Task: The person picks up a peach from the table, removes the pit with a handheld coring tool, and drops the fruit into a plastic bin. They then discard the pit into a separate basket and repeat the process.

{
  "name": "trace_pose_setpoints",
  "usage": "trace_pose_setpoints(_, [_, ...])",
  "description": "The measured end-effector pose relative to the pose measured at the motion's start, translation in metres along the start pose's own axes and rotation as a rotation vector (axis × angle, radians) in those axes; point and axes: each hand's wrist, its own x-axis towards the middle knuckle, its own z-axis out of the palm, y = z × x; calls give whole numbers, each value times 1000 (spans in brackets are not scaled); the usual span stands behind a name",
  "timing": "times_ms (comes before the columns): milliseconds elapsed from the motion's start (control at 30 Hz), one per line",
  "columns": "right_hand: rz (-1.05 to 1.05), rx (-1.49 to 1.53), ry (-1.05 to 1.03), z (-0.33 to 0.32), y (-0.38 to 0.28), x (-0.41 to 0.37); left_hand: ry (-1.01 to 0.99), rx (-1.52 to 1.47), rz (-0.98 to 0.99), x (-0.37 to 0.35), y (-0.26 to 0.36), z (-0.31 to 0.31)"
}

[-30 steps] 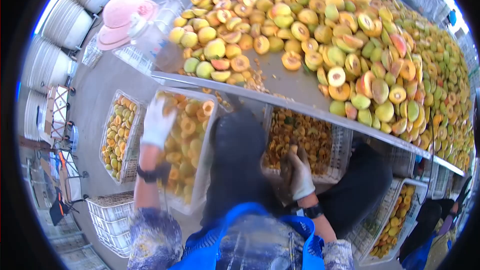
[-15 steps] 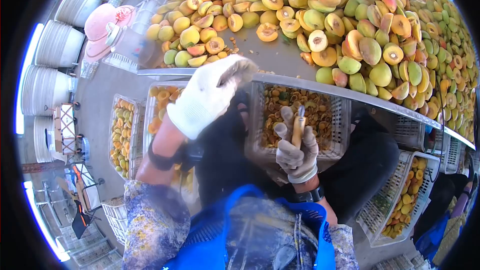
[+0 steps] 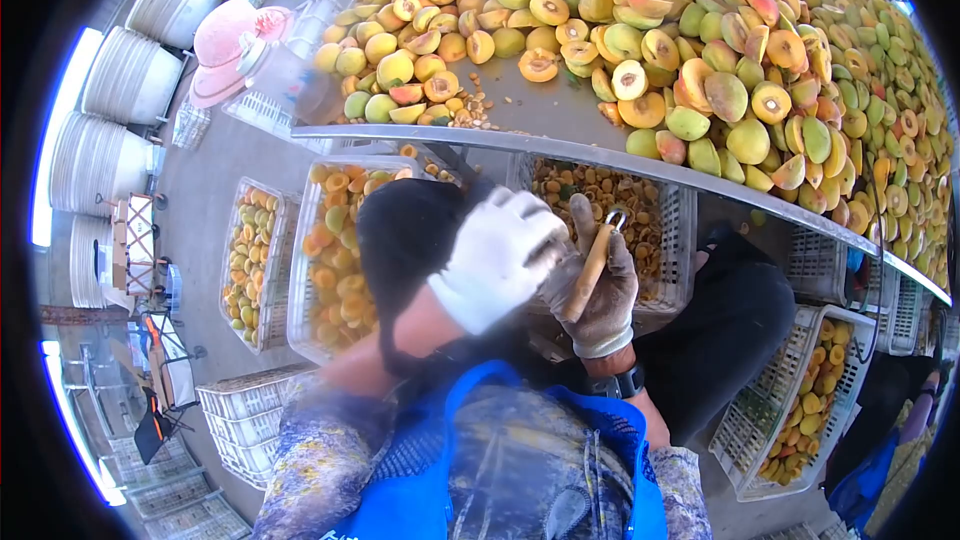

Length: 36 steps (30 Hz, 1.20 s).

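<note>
My left hand (image 3: 505, 255), in a white glove, is against or just beside my right hand, its fingers curled over and smeared by motion. Whether anything is in them is hidden. My right hand (image 3: 605, 295), in a soiled glove, grips a pitting tool (image 3: 590, 270) with a wooden handle and a small metal loop at its upper end. Below both hands stands a crate (image 3: 683, 250) holding pitted scraps and stones. Beyond it, halved peaches (image 3: 745, 100) are heaped on the metal table (image 3: 560, 105), some with stones showing.
The table's metal edge (image 3: 480, 139) runs across in front of me. Crates of fruit stand at left (image 3: 297, 315) and right (image 3: 728, 440). Stacked white basins (image 3: 105, 160), a pink hat (image 3: 225, 35) and a folding cart (image 3: 140, 245) are farther left. Another person's sleeve (image 3: 920, 415) shows at far right.
My left hand has come back from the table edge, down and to the right, to my right hand. The right hand has turned the pitting tool slightly and keeps hold of it.
</note>
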Motion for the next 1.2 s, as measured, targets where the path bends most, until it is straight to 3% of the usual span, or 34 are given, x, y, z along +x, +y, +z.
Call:
trace_pose_setpoints(33, [-14, 1, 13, -3, -2, -1, -74, -27, -15, -2, 3, 10])
trace_pose_setpoints(133, [-111, -24, 136, -2, -2, -5, -47, 0, -155, -4, 11, 33])
trace_pose_setpoints(233, [-115, -161, 99, 9, -3, -1, 22, -3, -98, -5, 7, 52])
trace_pose_setpoints(400, [-178, -225, 320, -16, -5, -3, -130, -64, -69, 0, -6, 59])
trace_pose_setpoints(533, [-26, -29, 140, -29, -18, 3, -114, 25, -97, 12, -29, 41])
trace_pose_setpoints(600, [-145, -79, 382, -32, -20, 6, -92, -11, -160, 35, -39, 11])
trace_pose_setpoints(633, [-255, -266, 688, -35, -20, 7, -54, -22, -179, 47, -41, 0])
trace_pose_setpoints(667, [-224, -260, 696, -40, -19, 7, -100, 49, -206, 62, -40, -15])
trace_pose_setpoints(767, [-109, -251, 708, -53, -18, 6, 137, 64, -142, 109, -92, -12])
trace_pose_setpoints(833, [-6, -240, 691, -56, -19, 7, 154, 229, -278, 144, -120, 2])
trace_pose_setpoints(867, [-17, -269, 716, -51, -18, 11, 68, 270, -346, 162, -143, 16])
trace_pose_setpoints(967, [12, -293, 709, -38, -15, 17, -185, 68, -471, 191, -188, 57])
trace_pose_setpoints(1000, [10, -271, 706, -25, -13, 19, -109, 110, -504, 192, -172, 55])
trace_pose_setpoints(1133, [-30, -331, 651, -7, -7, 17, -62, -503, -602, 181, -120, 6])
trace_pose_setpoints(1200, [-39, -535, 527, -2, -4, 12, -41, -655, -438, 152, -101, -9])
